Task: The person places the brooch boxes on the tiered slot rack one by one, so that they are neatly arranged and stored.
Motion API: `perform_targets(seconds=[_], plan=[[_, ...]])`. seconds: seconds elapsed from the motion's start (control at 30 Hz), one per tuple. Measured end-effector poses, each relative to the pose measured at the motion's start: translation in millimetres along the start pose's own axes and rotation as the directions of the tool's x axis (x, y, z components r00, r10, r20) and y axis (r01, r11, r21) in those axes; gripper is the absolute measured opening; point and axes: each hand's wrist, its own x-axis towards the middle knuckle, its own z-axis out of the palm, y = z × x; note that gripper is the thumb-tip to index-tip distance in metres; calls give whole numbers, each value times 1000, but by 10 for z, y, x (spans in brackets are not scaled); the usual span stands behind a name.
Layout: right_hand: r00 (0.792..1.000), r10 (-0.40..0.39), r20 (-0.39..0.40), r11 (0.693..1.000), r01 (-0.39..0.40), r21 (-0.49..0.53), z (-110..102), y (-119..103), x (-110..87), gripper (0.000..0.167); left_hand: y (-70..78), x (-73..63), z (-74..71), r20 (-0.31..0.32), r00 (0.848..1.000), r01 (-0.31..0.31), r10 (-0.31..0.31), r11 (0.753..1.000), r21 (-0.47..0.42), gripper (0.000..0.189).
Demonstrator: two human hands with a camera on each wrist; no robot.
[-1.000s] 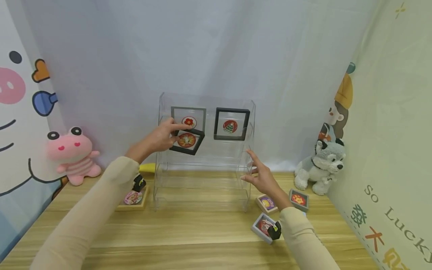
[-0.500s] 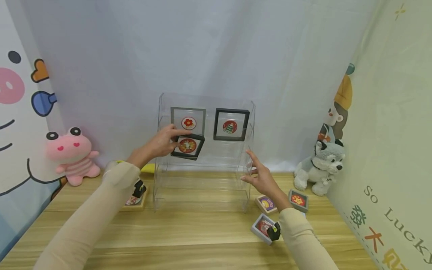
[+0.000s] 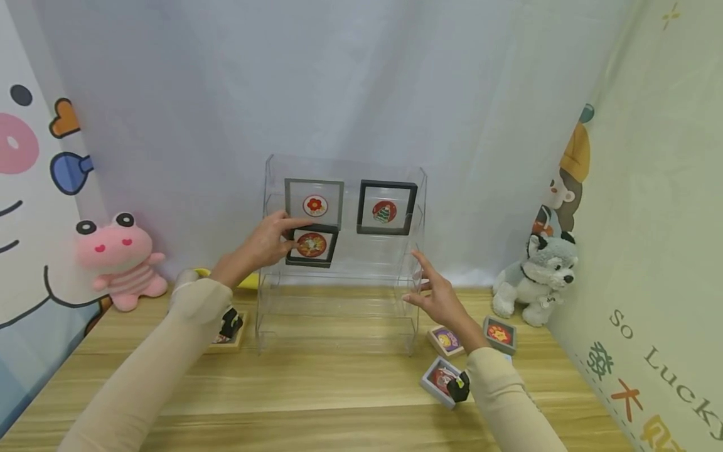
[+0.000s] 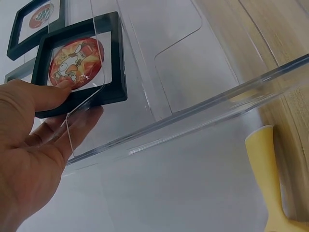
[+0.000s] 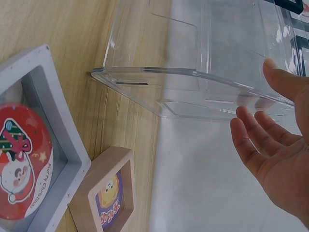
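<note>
A clear display rack point(image 3: 339, 344) with several tiers stands on the table. In the head view my left hand point(image 3: 265, 242) pinches a black display frame point(image 3: 326, 256) with a round orange-red badge, at the rack's second tier on the left. In the left wrist view the thumb lies across the front of that frame point(image 4: 118, 72), with fingers behind it. My right hand point(image 3: 440, 307) holds the rack's right side panel, thumb on one side and fingers on the other. Above stand a grey frame point(image 3: 342, 196) with a red flower badge and a black frame point(image 3: 361, 207) with a tree badge.
Right of the rack lie a tan frame point(image 3: 447, 341), a dark grey frame point(image 3: 500, 334) and a light grey frame point(image 3: 429, 381). A wooden frame point(image 3: 240, 339) lies left, near a yellow object point(image 3: 248, 282). A pink plush point(image 3: 121, 251) and a plush husky point(image 3: 536, 276) flank them.
My left hand has lowered the black frame slightly and turned it from tilted to nearly level on the second tier. The right hand has stayed at the rack's side.
</note>
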Motion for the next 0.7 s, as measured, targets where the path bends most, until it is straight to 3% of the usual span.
perform_targets(seconds=[0.3, 0.7], plan=[[1000, -5, 3, 1000, 5, -13, -8, -4, -1, 92, 4, -46, 32, -23, 999, 23, -22, 999, 36, 56], [1000, 3, 7, 1000, -3, -8, -9, -11, 3, 93, 33, -66, -16, -4, 999, 48, -48, 997, 53, 54]])
